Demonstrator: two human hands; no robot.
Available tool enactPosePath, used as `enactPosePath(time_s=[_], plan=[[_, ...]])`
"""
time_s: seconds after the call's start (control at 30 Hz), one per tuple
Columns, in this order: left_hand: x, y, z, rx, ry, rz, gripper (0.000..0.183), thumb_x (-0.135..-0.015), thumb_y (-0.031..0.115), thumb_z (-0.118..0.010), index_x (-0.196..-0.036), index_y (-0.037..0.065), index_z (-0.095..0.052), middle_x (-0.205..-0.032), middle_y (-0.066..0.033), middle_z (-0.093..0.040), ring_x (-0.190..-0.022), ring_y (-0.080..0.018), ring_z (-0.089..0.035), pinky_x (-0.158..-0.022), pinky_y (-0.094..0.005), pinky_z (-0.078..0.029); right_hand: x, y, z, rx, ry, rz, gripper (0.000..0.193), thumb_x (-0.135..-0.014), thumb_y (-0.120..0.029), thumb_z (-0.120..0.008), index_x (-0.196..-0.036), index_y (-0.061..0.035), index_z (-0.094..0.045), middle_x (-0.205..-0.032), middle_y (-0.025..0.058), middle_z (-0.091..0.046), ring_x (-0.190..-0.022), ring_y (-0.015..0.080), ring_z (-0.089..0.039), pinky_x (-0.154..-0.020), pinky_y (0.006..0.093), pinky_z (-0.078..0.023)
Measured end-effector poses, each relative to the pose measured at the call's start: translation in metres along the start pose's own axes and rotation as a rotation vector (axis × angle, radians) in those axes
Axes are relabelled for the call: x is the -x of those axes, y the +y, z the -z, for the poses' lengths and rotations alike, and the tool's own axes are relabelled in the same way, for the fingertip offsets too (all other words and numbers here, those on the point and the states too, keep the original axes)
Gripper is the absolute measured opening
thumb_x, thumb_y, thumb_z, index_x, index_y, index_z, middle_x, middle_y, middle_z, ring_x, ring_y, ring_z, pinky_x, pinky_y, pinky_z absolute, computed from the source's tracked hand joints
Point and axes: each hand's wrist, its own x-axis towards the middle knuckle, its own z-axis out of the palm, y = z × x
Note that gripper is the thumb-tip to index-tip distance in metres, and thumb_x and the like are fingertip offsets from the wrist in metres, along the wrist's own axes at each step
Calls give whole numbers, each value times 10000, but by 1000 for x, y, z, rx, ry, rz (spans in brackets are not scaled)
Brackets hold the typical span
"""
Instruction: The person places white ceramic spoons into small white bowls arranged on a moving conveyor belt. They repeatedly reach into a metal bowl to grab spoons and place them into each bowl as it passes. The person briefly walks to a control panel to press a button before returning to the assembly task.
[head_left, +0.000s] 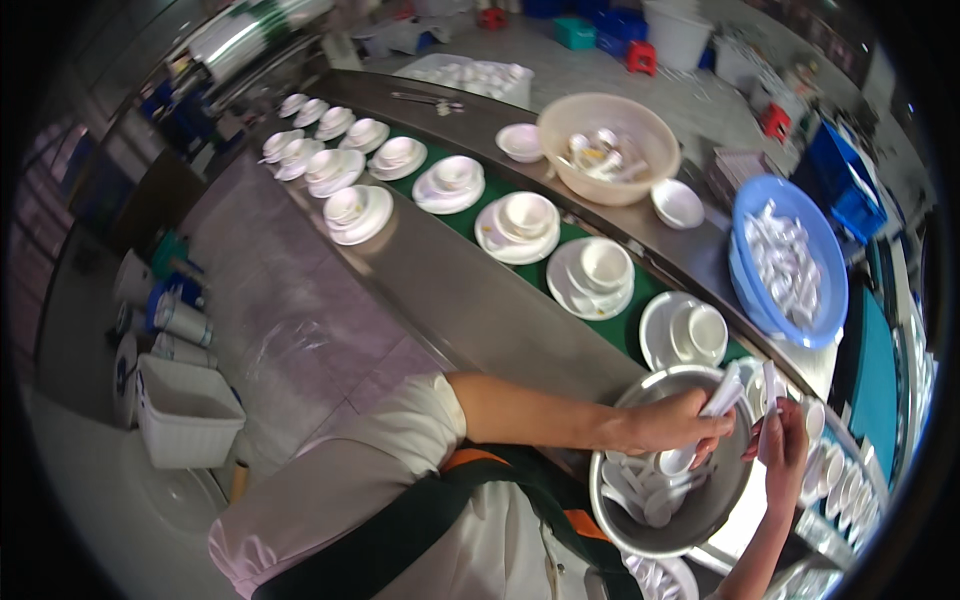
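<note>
My left hand (678, 425) is closed around white spoons (724, 392), their ends sticking up past the fingers. Close beside it, my right hand (786, 432) pinches another white spoon (769, 385) upright. Both hands are over the rim of a steel basin (603, 500), in which several loose white spoons (652, 505) lie. Just beyond the basin, a stack of plate, bowl and cup (703, 332) sits on the green conveyor belt (628, 327). Part of the basin's inside is hidden by my left hand.
More sets of white dishes (525, 222) line the belt to the far left. Along its far side stand a beige basin (605, 120) with spoons, small bowls (678, 204) and a blue tub (785, 260) of wrapped items. A white bin (187, 410) stands on the floor at left.
</note>
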Motion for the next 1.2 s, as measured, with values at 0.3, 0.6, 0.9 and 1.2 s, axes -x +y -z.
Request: enactPosePath(time_s=[0.3, 0.6, 0.9, 1.2], plan=[[79, 31, 57, 345, 399, -102, 289, -853, 331, -643, -944, 69, -561, -657, 20, -492, -549, -76, -492, -493, -219, -398, -32, -70, -128, 403, -450, 74, 538, -879, -21, -435, -1387, -70, -264, -663, 93, -609, -540, 179, -635, -470, 278, -499], [316, 45, 166, 558, 734, -445, 295, -925, 360, -516, -960, 68, -537, -887, -98, -634, -797, -203, -643, -726, -352, -529, -45, -148, -346, 637, -1024, 415, 615, -840, -137, -636, -1366, -111, -318, -951, 151, -658, -748, 248, -679, -620, 320, -532], [583, -23, 178, 669, 1265, -636, 201, -935, 245, -503, -847, 64, -501, -714, -30, -496, -697, -183, -540, -703, -328, -477, 19, -107, -603, 271, -1450, 101, 424, -930, -119, -517, -1335, -69, -404, -1041, 107, -620, -905, 171, -634, -716, 269, -538], [651, -10, 215, 845, 1324, -753, 189, -949, 209, -462, -914, 30, -511, -767, -63, -557, -721, -196, -572, -718, -333, -489, 32, -78, -782, 232, -1664, -111, 424, -940, -164, -508, -1338, -65, -399, -1096, 149, -587, -957, 190, -603, -759, 297, -529]])
